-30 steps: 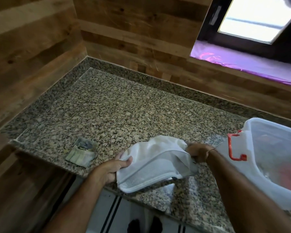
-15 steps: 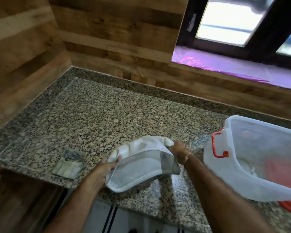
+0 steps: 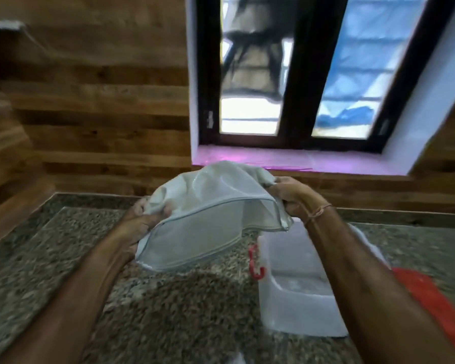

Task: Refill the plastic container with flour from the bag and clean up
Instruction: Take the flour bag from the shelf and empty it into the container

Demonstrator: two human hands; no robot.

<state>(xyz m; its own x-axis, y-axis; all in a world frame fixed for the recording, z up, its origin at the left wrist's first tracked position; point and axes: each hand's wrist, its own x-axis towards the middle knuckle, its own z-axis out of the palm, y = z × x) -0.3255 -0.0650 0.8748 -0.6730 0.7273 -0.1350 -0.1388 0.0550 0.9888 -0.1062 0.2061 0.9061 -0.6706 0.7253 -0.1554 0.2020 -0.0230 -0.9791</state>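
A limp white flour bag [image 3: 208,216] hangs in the air above the granite counter, its open stitched mouth facing me. My left hand [image 3: 139,222] grips the bag's left edge. My right hand [image 3: 292,198] grips its right edge, just above the clear plastic container [image 3: 294,298]. The container stands on the counter at the right with a red latch [image 3: 255,264] on its near-left side; my right forearm crosses over it and hides part of its rim. The frame is motion-blurred.
A red lid [image 3: 431,298] lies on the granite counter [image 3: 168,324] right of the container. Wood-panelled walls close off the left and back. A dark-framed window [image 3: 294,74] with a purple-lit sill sits behind the bag.
Both hands have lifted the bag off the counter and carried it rightward toward the container. The view has tilted up, so the folded cloth at the left edge has left the frame.
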